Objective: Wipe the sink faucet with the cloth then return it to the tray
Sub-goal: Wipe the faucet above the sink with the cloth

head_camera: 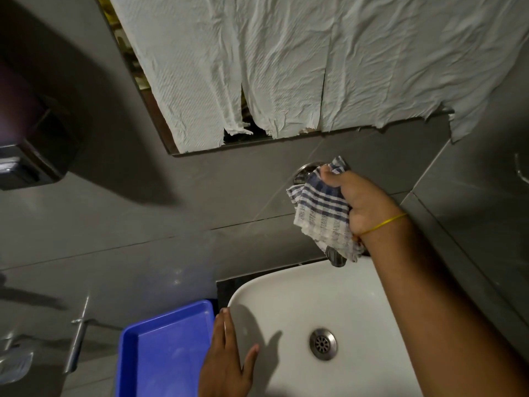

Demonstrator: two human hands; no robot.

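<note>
A blue-and-white checked cloth [322, 213] is bunched in my right hand [363, 202], pressed over the wall-mounted chrome faucet [307, 170]. Only the faucet's round wall flange and its spout tip [336, 257] show; the cloth hides everything between them. A white sink basin [357, 287] sits below, with a metal drain [323, 343] in its bottom. My left hand [229, 359] rests flat on the basin's left rim, fingers spread, holding nothing. The blue plastic tray [131, 365] lies left of the basin with nothing in it.
Grey tiled wall behind. A mirror covered with wrinkled white paper [286, 61] hangs above the faucet. A dark dispenser [31, 164] is mounted at the upper left. A metal rail and soap holder [77, 339] sit at the lower left.
</note>
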